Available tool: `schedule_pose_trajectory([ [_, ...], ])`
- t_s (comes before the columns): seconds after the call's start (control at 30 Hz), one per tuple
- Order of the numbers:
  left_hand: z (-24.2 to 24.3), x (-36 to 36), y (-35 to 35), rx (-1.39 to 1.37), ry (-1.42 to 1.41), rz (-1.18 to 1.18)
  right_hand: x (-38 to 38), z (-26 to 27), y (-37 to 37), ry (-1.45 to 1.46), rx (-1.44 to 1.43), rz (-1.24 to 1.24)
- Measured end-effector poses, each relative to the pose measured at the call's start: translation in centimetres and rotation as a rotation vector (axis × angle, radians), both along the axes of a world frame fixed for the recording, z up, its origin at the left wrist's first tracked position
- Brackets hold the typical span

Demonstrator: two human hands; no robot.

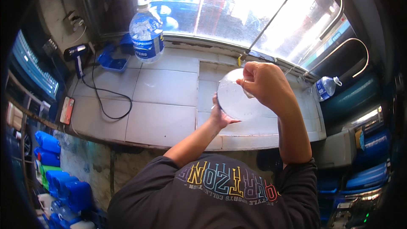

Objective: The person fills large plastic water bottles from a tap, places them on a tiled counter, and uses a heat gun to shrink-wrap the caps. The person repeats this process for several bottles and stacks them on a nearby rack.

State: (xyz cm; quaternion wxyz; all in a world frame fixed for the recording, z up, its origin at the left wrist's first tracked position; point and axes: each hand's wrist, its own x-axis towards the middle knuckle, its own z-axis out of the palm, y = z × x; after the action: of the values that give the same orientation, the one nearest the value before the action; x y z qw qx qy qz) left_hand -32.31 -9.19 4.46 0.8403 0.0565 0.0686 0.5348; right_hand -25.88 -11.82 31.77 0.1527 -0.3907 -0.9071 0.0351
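Observation:
A round, whitish translucent container [234, 100], wet on its surface, is held over the white-tiled sink basin [206, 86]. My left hand [222, 116] supports it from the lower left side, its fingers spread along the edge. At its upper right, my right hand [262, 81] has curled fingers closed on a neck or handle; the exact part is hidden by the fingers. Water drops show on the right hand. A metal gooseneck faucet [270, 19] rises behind the basin, and a second curved spout [349, 39] stands farther right.
On the tiled counter's left stand a large labelled water bottle [147, 38], a blue plastic box [116, 63], a heat gun [78, 57] with a looping black cord [111, 117], and a phone-like flat object [67, 110]. Another bottle [325, 88] is at right. Blue jugs [78, 195] sit lower left.

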Motion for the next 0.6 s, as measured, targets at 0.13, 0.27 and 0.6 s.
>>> schedule_pose_trajectory([
  [0.13, 2.8, -5.3, -4.4, 0.105, -0.033, 0.229, -3.0, 2.2, -2.2, 0.105, 0.131, 0.283],
  [0.27, 3.7, -10.3, -7.7, -0.21, 0.086, 0.526, -8.0, 2.2, -0.5, 0.109, 0.075, 0.392],
  [0.6, 6.2, -18.2, -3.7, -0.659, 0.008, 1.013, -23.1, -2.4, 7.4, 0.183, 0.225, 0.644],
])
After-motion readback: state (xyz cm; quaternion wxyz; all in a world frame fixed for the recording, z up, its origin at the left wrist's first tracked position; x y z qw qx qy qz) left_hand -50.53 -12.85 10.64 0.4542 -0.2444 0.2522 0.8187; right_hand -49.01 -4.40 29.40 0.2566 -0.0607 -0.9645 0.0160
